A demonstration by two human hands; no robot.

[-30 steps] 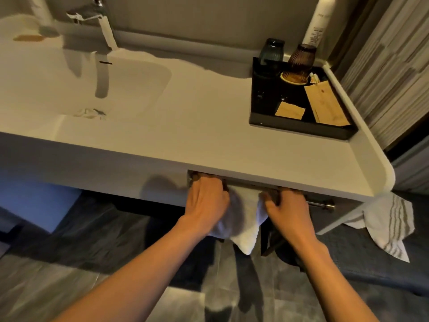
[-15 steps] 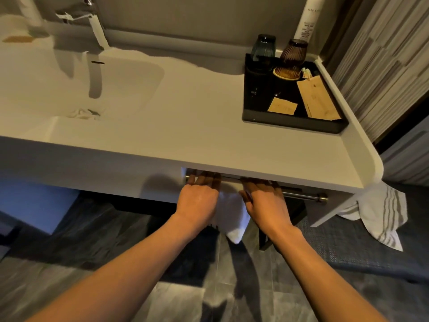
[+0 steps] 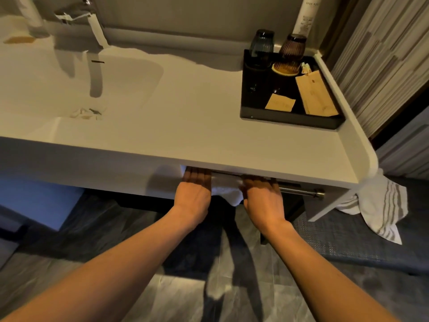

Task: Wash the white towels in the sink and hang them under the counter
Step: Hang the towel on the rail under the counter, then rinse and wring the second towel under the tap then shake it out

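Observation:
A white towel hangs over the metal rail under the front edge of the white counter. My left hand lies flat on the towel's left part, fingers straight and reaching under the counter edge. My right hand lies flat on its right part in the same way. Only a small strip of towel shows between the hands; the fingertips are hidden by the counter. The sink with its faucet sits at the upper left.
A black tray with two upturned glasses and paper packets stands at the counter's right end. A tall white bottle stands behind it. A striped white towel hangs off the counter's right corner. Dark tiled floor lies below.
Both hands went from gripping the towel at the rail to lying flat on it, and moved closer together. Less of the towel's lower corner shows below the hands.

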